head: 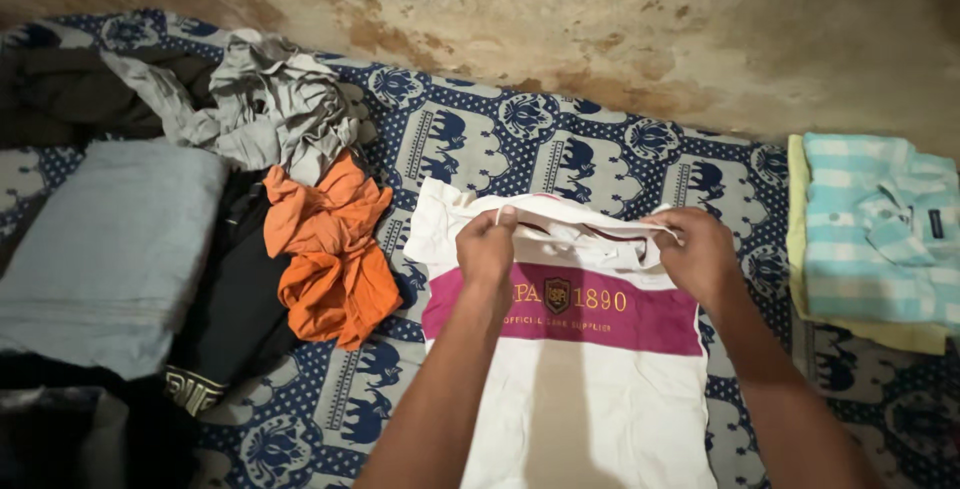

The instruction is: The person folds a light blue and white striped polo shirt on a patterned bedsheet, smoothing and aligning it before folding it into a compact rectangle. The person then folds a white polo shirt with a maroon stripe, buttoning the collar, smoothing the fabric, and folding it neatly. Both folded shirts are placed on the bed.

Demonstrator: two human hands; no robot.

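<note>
A bed is covered with a blue and white elephant sheet (pixel 560 164). In the middle, a white shirt with a pink band (pixel 590 369) is spread flat on it. An orange cloth (pixel 335 249) and a grey crumpled shirt (pixel 265 99) are seen to the left. Near the left edge, a folded light blue cloth (pixel 105 249) is laid beside dark clothes (pixel 235 299). On the right, a folded blue checked shirt (pixel 875 224) is placed on a yellow cloth (pixel 880 334).

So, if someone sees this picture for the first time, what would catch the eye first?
First the white shirt with a magenta band at centre, its collar pinched by the left hand and right hand. Then the crumpled orange cloth to its left, and the folded turquoise checked shirt at the right edge, all on a blue elephant-print sheet.
</note>
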